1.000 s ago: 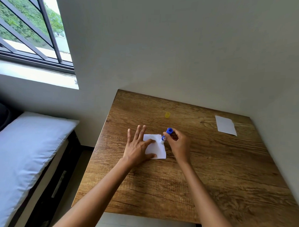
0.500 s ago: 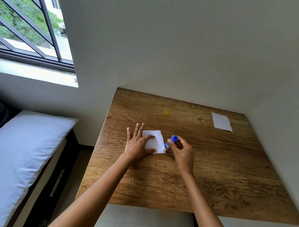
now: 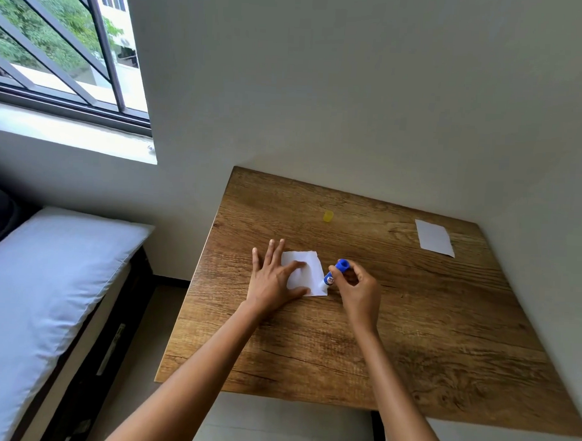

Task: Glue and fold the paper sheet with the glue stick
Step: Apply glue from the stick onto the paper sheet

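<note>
Currently, counted on my table [image 3: 411, 342]:
Paper sheets: two, one under my hand [image 3: 305, 271], a spare sheet [image 3: 434, 237] well apart near the far right corner.
Glue stick [image 3: 335, 274]: one, blue and white, tilted, its tip touching the near right edge of my sheet.
Yellow cap [image 3: 328, 216]: one, lying farther back.
Left hand [image 3: 273, 279]: flat, fingers spread, pressing my sheet down.
Right hand [image 3: 358, 291]: curled around the glue stick.
Sheet's look: small, white, lying flat near the table's left middle.

A single head-worn view looks forward and down from the near edge onto the brown wood-grain table [image 3: 411, 325], wall far behind.
</note>
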`<state>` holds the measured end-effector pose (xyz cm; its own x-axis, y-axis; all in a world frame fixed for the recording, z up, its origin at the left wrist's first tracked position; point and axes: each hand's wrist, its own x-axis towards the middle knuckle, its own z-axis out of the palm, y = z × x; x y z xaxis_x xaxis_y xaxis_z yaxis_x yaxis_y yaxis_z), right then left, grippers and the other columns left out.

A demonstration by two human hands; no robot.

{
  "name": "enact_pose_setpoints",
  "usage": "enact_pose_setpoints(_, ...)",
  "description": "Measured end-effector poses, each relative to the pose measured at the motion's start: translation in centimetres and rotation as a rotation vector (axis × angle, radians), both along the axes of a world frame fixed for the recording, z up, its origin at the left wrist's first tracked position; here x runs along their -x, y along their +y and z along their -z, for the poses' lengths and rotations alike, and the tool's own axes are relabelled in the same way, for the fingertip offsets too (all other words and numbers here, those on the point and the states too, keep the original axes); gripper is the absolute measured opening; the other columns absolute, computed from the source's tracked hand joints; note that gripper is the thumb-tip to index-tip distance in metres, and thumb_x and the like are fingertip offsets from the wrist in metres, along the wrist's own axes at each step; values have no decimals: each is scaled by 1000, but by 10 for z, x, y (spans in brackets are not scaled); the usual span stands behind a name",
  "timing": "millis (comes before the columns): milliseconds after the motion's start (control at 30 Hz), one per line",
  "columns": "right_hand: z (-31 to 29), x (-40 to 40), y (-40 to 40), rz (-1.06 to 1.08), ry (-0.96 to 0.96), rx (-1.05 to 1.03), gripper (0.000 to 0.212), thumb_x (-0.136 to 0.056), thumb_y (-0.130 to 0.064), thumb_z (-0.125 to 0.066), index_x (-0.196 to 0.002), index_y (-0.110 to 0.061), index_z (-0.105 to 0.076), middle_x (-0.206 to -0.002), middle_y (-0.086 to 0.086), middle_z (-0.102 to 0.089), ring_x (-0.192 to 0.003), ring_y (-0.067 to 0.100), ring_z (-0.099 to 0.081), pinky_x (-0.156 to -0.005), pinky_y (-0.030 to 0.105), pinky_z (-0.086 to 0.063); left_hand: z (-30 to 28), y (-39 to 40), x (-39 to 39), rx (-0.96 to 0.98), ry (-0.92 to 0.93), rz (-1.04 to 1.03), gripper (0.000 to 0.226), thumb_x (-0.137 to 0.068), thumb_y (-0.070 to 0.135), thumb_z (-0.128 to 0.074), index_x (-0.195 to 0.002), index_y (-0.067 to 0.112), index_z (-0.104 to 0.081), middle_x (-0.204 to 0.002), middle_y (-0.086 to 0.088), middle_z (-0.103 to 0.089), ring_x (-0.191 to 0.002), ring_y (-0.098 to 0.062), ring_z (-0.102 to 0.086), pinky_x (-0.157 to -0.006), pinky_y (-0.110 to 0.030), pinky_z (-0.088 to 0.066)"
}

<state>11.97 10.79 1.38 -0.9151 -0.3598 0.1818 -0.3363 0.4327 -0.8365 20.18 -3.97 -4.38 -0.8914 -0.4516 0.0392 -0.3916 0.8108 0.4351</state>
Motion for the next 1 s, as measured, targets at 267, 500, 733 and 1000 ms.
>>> enact_pose_setpoints(267,-14,-8,-16,-8,-16,174,29,-81,-22,-70,-109,-15,-66,-86,-9,-68,-73,-12,-62,-65,-1,-44,-13,-7,-8,-309,247,-68,52,-82,56,-55,-129,34,-48,-158,-6,-9,-146,-22,6,-114,-52,8)
enact_pose_setpoints(500,-2,-14,-62,-169,-63,135,23,-83,-16,-69,-105,-10,-67,-80,-24,-61,-76,-21,-58,-65,-2,-40,-14,-53,-31,-97,41,-47,54,-79,53,-60,-124,25,-49,-159,-4,1,-145,-22,14,-113,-54,13)
enact_pose_setpoints(733,8,-12,-82,-230,-4,39,23,-81,-21,-71,-102,-12,-69,-86,-8,-67,-73,-9,-59,-65,-1,-39,-9,-56,-31,7,-68,32,67,-78,62,-54,-137,34,-37,-159,-6,5,-145,-21,16,-113,-53,13)
enact_pose_setpoints(1000,9,-10,-85,-242,52,2,25,-80,-25,-71,-101,-13,-69,-92,-2,-71,-79,4,-59,-68,-2,-37,-7,-58,-28,-27,-99,51,69,-78,62,-54,-138,35,-34,-159,-8,4,-145,-22,15,-113,-54,12)
